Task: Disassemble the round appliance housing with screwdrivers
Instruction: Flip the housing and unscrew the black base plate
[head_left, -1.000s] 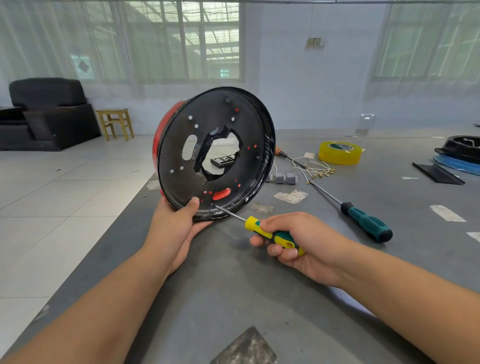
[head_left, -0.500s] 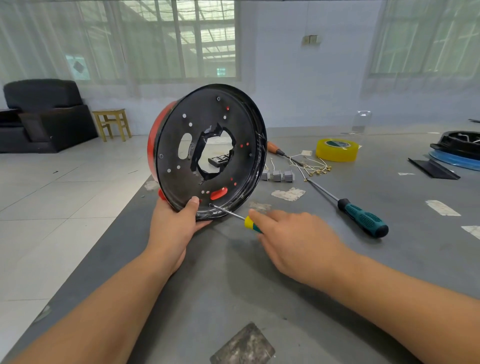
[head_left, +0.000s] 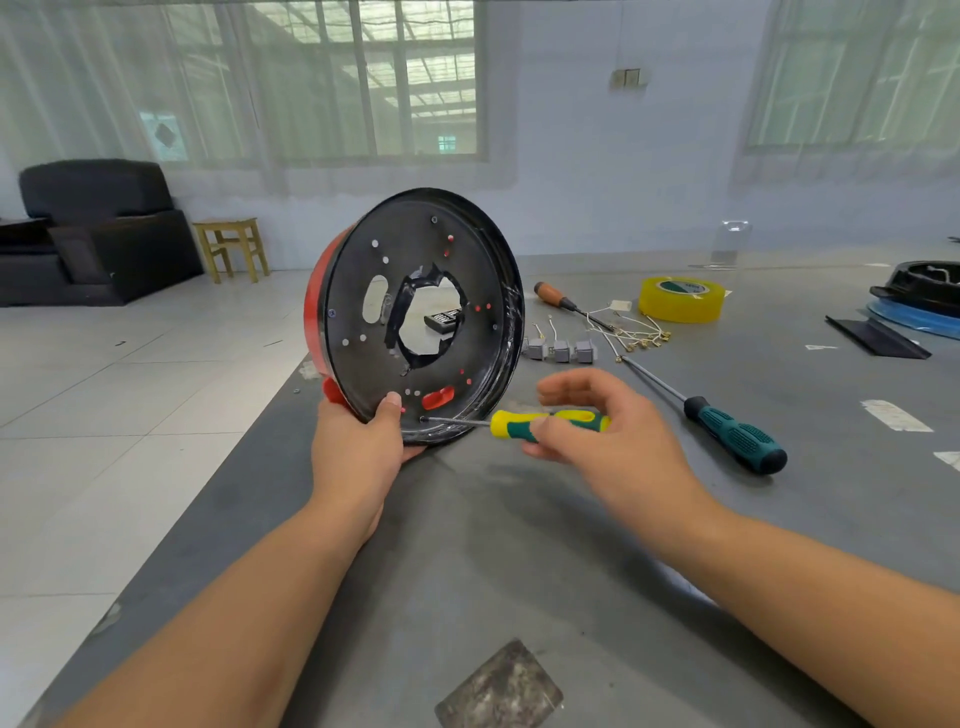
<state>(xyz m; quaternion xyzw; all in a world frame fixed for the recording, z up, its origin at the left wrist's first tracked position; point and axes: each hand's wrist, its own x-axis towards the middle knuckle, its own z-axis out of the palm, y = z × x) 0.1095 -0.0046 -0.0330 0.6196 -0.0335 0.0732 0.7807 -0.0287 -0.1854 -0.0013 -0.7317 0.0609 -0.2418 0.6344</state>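
- Here, the right hand (head_left: 597, 431) has its thumb and lower fingers lightly pinched round the yellow-and-green screwdriver (head_left: 548, 423), while the upper fingers are spread loose above the handle; it reads as a mid-twist regrip.
- The tool's long axis runs almost level, from the handle on the right to its thin shaft and tip on the left, where the tip sits at a screw point (head_left: 423, 418) low on the black face.
- That face belongs to the round appliance housing (head_left: 421, 317), standing on edge on the grey table (head_left: 519, 545), red rim behind, its open centre facing the person.
- The left hand (head_left: 358, 452) grips the lower rim, thumb pressed on the face just beside the tip.
- So the screw lies directly left of the right fingers, along the shaft; the right hand should turn it, I judge.
- A second, teal-handled screwdriver (head_left: 732, 434) lies well apart to the right.
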